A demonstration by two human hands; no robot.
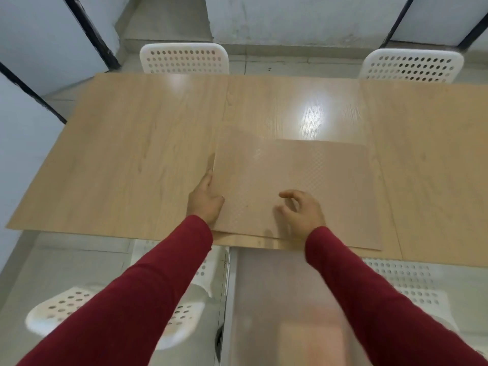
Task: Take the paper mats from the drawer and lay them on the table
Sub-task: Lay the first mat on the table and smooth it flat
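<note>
The paper mats (303,180), brown sheets stacked with edges slightly offset, lay flat on the wooden table (118,154) at its near edge, around five o'clock from the table's middle. The left hand (207,200) rested at the stack's nine o'clock edge with fingers straight along it, though whether they pinched the top sheet could not be told. The right hand (301,211) hovered over the stack's six o'clock part, fingers loosely curled and holding nothing.

Wooden table (132,143), glare patch; 2 white perforated chairs (184,59) at the far side; pale walls (290,14); grey floor (66,260).
</note>
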